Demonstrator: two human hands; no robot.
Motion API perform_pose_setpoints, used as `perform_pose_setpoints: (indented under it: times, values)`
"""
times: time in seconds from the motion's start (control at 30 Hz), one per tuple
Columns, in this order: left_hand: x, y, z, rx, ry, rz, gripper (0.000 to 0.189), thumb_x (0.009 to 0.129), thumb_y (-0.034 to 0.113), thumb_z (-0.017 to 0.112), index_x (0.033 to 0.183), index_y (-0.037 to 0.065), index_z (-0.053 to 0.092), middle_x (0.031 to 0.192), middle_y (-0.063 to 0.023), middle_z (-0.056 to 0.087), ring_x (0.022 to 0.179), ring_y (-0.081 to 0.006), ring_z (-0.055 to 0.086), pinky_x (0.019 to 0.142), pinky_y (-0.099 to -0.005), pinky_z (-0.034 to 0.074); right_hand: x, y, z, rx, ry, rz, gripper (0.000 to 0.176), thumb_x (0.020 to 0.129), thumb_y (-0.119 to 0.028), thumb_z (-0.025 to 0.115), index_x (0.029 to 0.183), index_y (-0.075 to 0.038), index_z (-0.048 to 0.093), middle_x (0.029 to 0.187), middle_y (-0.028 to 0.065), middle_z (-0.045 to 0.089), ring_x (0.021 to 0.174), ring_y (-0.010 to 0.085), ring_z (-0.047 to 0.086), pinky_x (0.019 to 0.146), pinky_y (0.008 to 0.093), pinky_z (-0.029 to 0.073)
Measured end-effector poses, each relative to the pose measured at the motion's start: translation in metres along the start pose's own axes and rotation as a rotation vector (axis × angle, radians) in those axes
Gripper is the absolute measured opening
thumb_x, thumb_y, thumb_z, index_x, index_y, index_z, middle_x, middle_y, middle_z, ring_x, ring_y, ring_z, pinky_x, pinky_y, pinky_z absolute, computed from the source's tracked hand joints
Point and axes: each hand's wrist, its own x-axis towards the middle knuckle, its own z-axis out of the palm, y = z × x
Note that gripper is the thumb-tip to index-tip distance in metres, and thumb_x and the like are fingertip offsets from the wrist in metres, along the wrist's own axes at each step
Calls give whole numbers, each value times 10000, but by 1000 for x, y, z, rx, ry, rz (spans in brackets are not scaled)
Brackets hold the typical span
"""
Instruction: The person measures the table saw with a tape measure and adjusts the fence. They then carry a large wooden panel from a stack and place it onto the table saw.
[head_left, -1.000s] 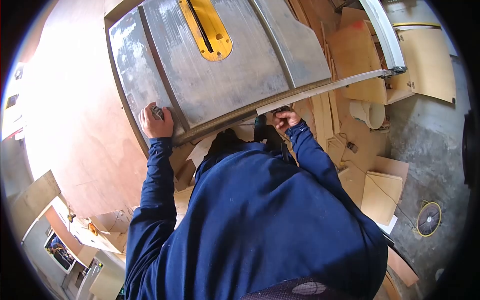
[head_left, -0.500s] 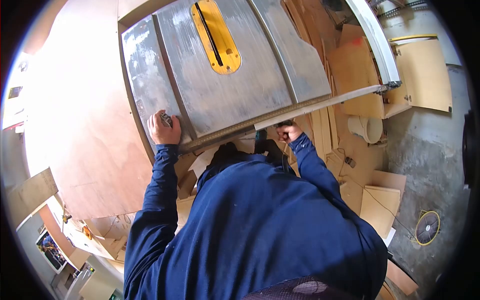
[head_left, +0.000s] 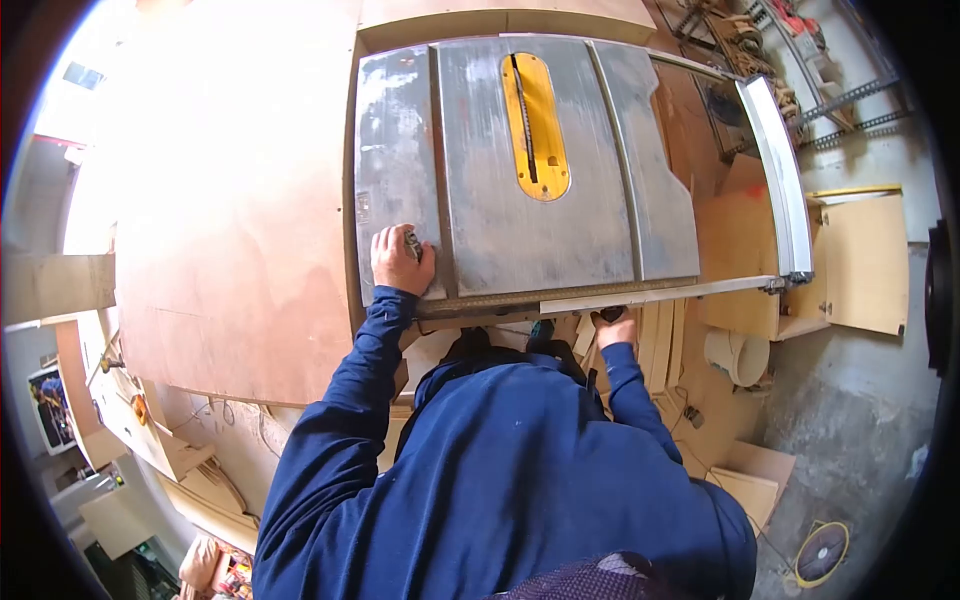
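A grey metal table saw (head_left: pixel 540 235) lies in front of me, with a thin blade in the slot of its yellow insert (head_left: pixel 541 130). My left hand (head_left: pixel 400 262) rests on the near left corner of the saw top. Its fingers are curled round a small grey and dark object (head_left: pixel 412 243) whose kind I cannot make out. Below the front rail (head_left: pixel 660 295), my right hand (head_left: pixel 617 328) is closed on a black knob or handle (head_left: pixel 608 314), partly hidden by the rail and the fingers.
A broad plywood surface (head_left: pixel 230 300) adjoins the saw on the left. The silver fence (head_left: pixel 778 180) stands at the far right of the rails. Beyond are an open wooden cabinet (head_left: pixel 865 260), a white bucket (head_left: pixel 735 358) and a round fan (head_left: pixel 822 555) on the floor.
My view has shifted, so the saw now appears lower and further right, with more of its far side showing. Both hands keep their places on the saw.
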Motion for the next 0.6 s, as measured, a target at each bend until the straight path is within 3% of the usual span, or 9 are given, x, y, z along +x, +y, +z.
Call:
perform_pose_setpoints:
  times: [0.07,0.17,0.27,0.33,0.4,0.47,0.53,0.57,0.6]
  values:
    - [-2,0,0,-27,-1,-11,280,647,133,608,902,37,546,845,-148,547,827,-330,510,755,-402,421,0,-6,2,166,31,-39,180,659,-125,683,772,-31,580,627,42,581,527,193,558,520,359,460]
    - [0,-1,-3,-61,8,-27,274,639,107,597,900,47,543,839,-147,545,814,-334,509,748,-398,423,9,-8,-18,1263,-590,684,101,689,-58,633,729,-88,546,560,40,482,472,184,475,501,367,427]
    - [3,0,-8,-125,-41,-84,326,641,72,582,964,45,547,873,-119,544,824,-303,521,769,-375,427,20,4,-19,1133,-778,632,85,695,-55,616,715,-80,537,555,40,478,462,180,457,504,347,424]
    - [26,38,-39,-1028,-221,-263,438,646,51,582,1081,35,530,916,-94,533,868,-239,517,805,-336,419,13,-2,-9,858,-641,720,123,681,-63,653,690,-62,530,574,46,511,486,200,488,511,343,432]
    - [50,84,-90,-1159,-505,-86,502,663,67,614,1151,33,502,953,-50,501,831,-134,497,757,-240,414,-6,-53,-11,426,47,110,185,655,-91,713,688,-42,538,597,44,536,504,177,512,497,319,423]
    - [72,127,-134,-1299,-594,323,500,676,104,625,1149,5,497,982,-91,501,807,-165,508,727,-265,434,17,32,14,265,-195,191,287,629,-14,724,857,20,552,721,56,599,617,185,556,618,317,467]
    - [80,160,-150,-1830,-651,695,540,665,150,607,1149,-46,471,1060,-123,513,931,-218,488,811,-302,398,2,-38,-31,1017,-350,555,156,690,-94,666,797,-28,573,681,67,588,555,149,538,528,314,457]
    - [89,184,-157,-2057,-711,897,546,660,173,595,1134,-64,465,1064,-131,513,902,-230,486,769,-309,406,31,-6,14,815,-395,1095,123,720,-136,627,801,-47,602,707,89,615,591,182,582,542,342,474]
    - [100,197,-177,-2098,-587,1096,571,642,148,579,1140,-95,441,1071,-157,502,882,-241,484,727,-323,418,31,4,11,796,-405,1115,123,720,-136,627,801,-47,602,707,89,615,591,182,582,542,342,474]
